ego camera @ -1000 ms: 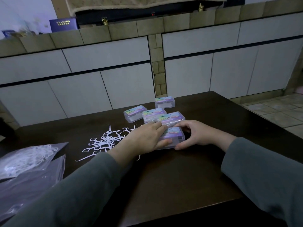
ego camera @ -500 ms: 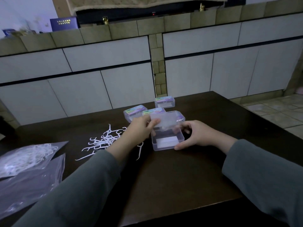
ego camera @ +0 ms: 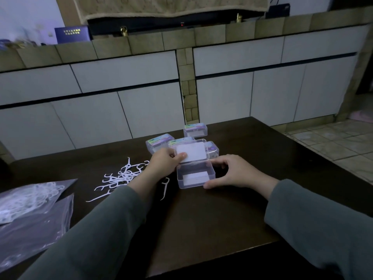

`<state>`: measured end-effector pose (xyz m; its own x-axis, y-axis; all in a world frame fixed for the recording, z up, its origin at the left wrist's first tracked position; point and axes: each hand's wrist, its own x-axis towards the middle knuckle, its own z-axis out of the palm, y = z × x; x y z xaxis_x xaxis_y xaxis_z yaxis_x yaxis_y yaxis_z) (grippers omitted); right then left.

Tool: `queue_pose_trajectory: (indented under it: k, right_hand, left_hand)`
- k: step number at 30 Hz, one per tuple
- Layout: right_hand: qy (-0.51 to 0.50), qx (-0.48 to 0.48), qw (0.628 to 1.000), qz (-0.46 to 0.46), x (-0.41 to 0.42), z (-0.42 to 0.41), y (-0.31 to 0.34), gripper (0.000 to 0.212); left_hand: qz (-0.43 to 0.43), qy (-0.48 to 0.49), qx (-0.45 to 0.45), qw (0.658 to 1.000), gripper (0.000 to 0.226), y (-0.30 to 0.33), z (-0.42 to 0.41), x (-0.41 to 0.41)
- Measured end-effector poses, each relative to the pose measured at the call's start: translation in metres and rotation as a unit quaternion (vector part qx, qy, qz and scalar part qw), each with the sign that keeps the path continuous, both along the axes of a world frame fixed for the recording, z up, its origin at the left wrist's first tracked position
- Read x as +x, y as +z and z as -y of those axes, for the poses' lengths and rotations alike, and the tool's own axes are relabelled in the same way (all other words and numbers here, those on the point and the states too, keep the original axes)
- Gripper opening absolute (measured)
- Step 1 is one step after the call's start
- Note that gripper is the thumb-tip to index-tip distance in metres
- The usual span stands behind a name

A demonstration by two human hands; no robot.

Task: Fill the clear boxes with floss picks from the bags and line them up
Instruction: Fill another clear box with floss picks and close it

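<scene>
Left hand: the left hand [ego camera: 164, 161] pinches the left edge of the raised lid [ego camera: 191, 152], thumb on the lid's white underside, the other fingers curled behind it.
Right hand: the right hand [ego camera: 236, 171] cups the right end of the open box [ego camera: 195, 176]; its thumb lies along the near right corner and its curled fingers reach round the far right side.
Open box: a clear box, standing on the dark surface [ego camera: 201, 229] near the middle, between the two hands. A white card lies flat on its bottom; I see no floss picks inside it.
Lid: tipped up and back over the far edge of the box, its white label facing the camera.
Shut boxes: four more clear boxes with coloured labels sit just beyond the open one. One [ego camera: 159, 142] is to the far left, one [ego camera: 180, 141] is partly hidden behind the lid, one [ego camera: 213, 148] shows at the lid's right, and the farthest [ego camera: 195, 129] stands apart behind them.
Loose floss picks: a white heap [ego camera: 121, 176] lies on the surface left of the left wrist. A single pick [ego camera: 164, 187] lies just beside the box's near left corner.
Bags: a clear bag [ego camera: 28, 199] with white picks in it rests at the left edge of the surface. A second, flatter bag [ego camera: 34, 231] lies nearer, partly under it.
Sleeves: both forearms wear grey-green sleeves [ego camera: 323, 229].
</scene>
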<state>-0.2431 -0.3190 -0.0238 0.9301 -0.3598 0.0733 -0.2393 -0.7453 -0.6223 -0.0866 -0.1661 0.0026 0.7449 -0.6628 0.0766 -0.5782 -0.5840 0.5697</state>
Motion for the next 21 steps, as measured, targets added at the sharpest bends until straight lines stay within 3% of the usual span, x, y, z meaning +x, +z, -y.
queue_pose_trajectory:
  k: [3, 6, 11, 16, 21]
  right_hand:
    - [-0.020, 0.032, 0.999, 0.037, -0.004, -0.005, 0.001, 0.087]
    - [-0.059, -0.002, 0.991, 0.119, -0.006, -0.012, 0.000, 0.088]
    - [-0.001, -0.087, 0.954, 0.287, -0.003, -0.032, 0.003, 0.047]
    - [0.086, -0.216, 0.945, 0.230, 0.028, -0.088, 0.013, 0.040]
    - [0.038, -0.373, 0.919, 0.122, 0.072, -0.129, 0.029, 0.042]
  left_hand:
    - [-0.021, 0.002, 0.015, 1.000, 0.034, 0.002, -0.006, 0.001]
    - [0.020, -0.002, 0.023, 1.000, 0.033, 0.011, -0.021, 0.002]
    - [0.028, -0.013, -0.012, 0.999, 0.030, 0.024, -0.061, 0.006]
    - [0.112, 0.029, 0.057, 0.992, 0.022, 0.022, -0.104, 0.024]
    - [0.199, 0.119, 0.198, 0.952, 0.029, 0.019, -0.144, 0.048]
